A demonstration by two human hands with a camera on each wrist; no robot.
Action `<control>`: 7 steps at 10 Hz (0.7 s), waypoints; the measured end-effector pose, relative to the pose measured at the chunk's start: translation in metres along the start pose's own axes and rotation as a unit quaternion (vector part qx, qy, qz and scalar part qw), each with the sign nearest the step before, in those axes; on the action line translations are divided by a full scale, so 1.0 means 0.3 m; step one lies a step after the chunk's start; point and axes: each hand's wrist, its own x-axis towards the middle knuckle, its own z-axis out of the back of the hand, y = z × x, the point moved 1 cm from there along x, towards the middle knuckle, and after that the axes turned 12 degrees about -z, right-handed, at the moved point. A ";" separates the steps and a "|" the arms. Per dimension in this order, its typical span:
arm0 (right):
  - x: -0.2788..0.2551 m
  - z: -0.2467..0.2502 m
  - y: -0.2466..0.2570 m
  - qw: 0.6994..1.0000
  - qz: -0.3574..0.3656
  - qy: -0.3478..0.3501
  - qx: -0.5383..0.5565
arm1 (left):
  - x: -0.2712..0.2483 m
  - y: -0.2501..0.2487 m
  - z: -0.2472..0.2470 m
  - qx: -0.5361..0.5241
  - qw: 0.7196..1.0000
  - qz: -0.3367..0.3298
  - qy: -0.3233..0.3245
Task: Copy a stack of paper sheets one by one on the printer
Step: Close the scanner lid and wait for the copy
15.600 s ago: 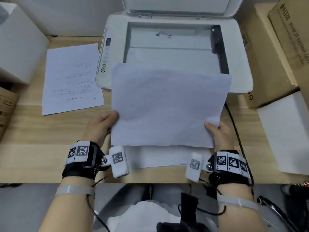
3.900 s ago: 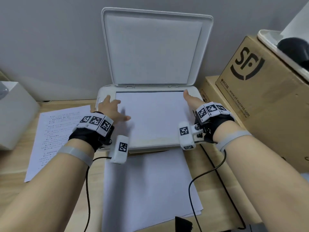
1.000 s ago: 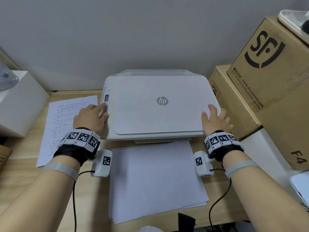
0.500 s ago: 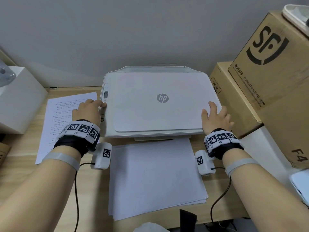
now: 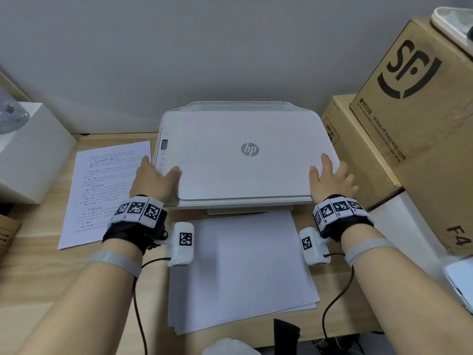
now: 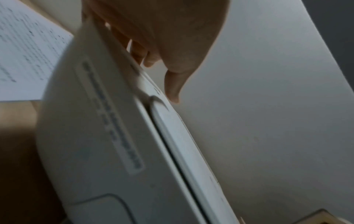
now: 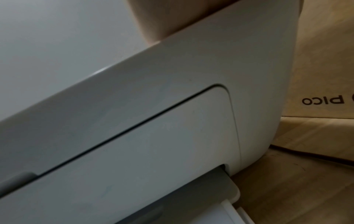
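Note:
The white printer point(image 5: 230, 172) stands at the back of the wooden desk with its lid down. My left hand point(image 5: 153, 179) lies over the control panel strip point(image 5: 163, 147) at the printer's left front, thumb on the lid edge. In the left wrist view the fingers point(image 6: 138, 55) bend down onto the panel of the printer point(image 6: 95, 136). My right hand point(image 5: 331, 178) rests flat with spread fingers on the lid's right front corner. The right wrist view shows only the printer's front point(image 7: 153, 121). A stack of blank-side-up sheets point(image 5: 240, 272) lies in front of the printer. One printed sheet point(image 5: 107, 190) lies to its left.
Cardboard boxes point(image 5: 414, 103) are stacked close against the printer's right side. A white box point(image 5: 28, 149) stands at the far left. Cables point(image 5: 330, 311) from the wrist cameras hang over the desk's front edge. A white object point(image 5: 460, 283) lies at the right edge.
A sheet went onto the glass and the lid came down. In the last second my left hand slid right onto the control panel, thumb onto the lid. The right hand has stayed put.

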 end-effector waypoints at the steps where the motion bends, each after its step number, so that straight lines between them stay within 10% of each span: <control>1: 0.003 0.001 0.000 1.000 -0.002 0.006 -0.006 | 0.009 -0.009 -0.030 0.029 0.999 0.023 0.010; 7: 0.000 0.000 -0.002 1.000 0.002 -0.001 -0.012 | -0.016 0.001 -0.056 0.088 0.996 -0.008 -0.018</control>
